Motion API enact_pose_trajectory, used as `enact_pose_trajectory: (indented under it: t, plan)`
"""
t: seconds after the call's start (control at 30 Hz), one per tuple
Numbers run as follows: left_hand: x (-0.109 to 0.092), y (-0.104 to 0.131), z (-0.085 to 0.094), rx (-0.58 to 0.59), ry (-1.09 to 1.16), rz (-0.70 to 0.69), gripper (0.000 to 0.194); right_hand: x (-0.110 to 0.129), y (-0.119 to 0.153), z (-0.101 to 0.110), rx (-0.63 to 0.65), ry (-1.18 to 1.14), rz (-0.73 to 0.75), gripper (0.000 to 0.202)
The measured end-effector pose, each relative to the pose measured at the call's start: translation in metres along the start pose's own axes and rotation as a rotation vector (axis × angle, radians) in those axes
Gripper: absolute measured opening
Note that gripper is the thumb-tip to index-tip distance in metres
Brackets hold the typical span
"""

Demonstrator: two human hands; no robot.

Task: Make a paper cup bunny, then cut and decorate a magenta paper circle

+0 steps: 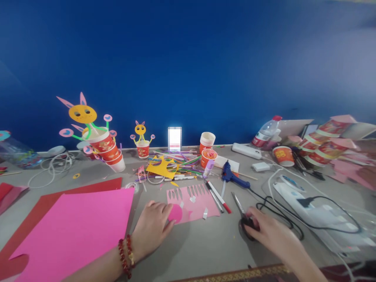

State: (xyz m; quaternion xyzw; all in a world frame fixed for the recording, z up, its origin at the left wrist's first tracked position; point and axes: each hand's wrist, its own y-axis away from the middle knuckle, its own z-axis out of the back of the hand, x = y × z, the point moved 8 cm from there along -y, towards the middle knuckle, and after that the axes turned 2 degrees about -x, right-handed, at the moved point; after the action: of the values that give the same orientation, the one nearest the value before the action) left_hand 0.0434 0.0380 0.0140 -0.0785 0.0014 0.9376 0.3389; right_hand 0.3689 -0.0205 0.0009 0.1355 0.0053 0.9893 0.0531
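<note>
Between the thumb and fingers of my left hand (151, 225) is the edge of a small bright-pink paper circle (176, 214). This circle overlaps the left part of a light-pink paper sheet (202, 207), which has a row of leaf-shaped holes and a few clear pieces on it. To the right, my right hand (270, 231) has its fingers closed around the black handles of the scissors (240, 205). The blades point away from me, toward the back of the table. Whether the scissors rest on the tabletop I cannot tell.
Large pink (79, 227) and red paper sheets (44, 211) lie at left. A blue glue gun (233, 176), markers (219, 196) and a white power strip (311, 215) with cables are at right. Behind stand decorated paper cups (102, 143), a pile of coloured sticks (188, 160) and a bottle (267, 131).
</note>
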Motion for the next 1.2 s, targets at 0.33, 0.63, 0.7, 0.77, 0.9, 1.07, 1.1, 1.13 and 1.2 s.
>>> enact_pose_trajectory:
  t: [0.33, 0.63, 0.7, 0.77, 0.9, 1.07, 1.1, 1.13, 1.2]
  plan:
    - [-0.008, 0.012, -0.006, -0.036, 0.009, -0.134, 0.042, 0.074, -0.026, 0.019, -0.036, -0.044, 0.105, 0.023]
    - [-0.012, 0.009, 0.002, -0.011, -0.080, -0.116, 0.036, 0.205, -0.092, -0.011, -0.005, 0.037, 0.412, 0.020]
    - [-0.008, 0.012, 0.003, -0.018, -0.078, -0.101, 0.033, 0.216, -0.112, -0.018, -0.026, 0.062, 0.394, 0.022]
    - [-0.004, 0.014, 0.002, -0.034, -0.047, -0.097, 0.028, 0.223, -0.127, -0.023, -0.035, 0.090, 0.365, 0.023]
    - [0.002, 0.016, 0.001, -0.056, 0.021, -0.107, 0.024, 0.229, -0.141, -0.031, -0.024, 0.121, 0.334, 0.021]
    - [0.003, 0.014, 0.002, -0.036, 0.058, -0.080, 0.023, 0.225, -0.149, -0.038, 0.034, 0.094, 0.337, 0.018]
    - [0.003, 0.014, 0.003, -0.035, 0.069, -0.074, 0.023, 0.223, -0.152, -0.039, 0.051, 0.079, 0.336, 0.017]
    - [0.002, 0.014, 0.003, -0.035, 0.084, -0.071, 0.023, 0.220, -0.155, -0.041, 0.068, 0.063, 0.333, 0.016]
    - [0.003, 0.014, 0.003, -0.041, 0.120, -0.067, 0.024, 0.216, -0.160, -0.042, 0.094, 0.025, 0.327, 0.015]
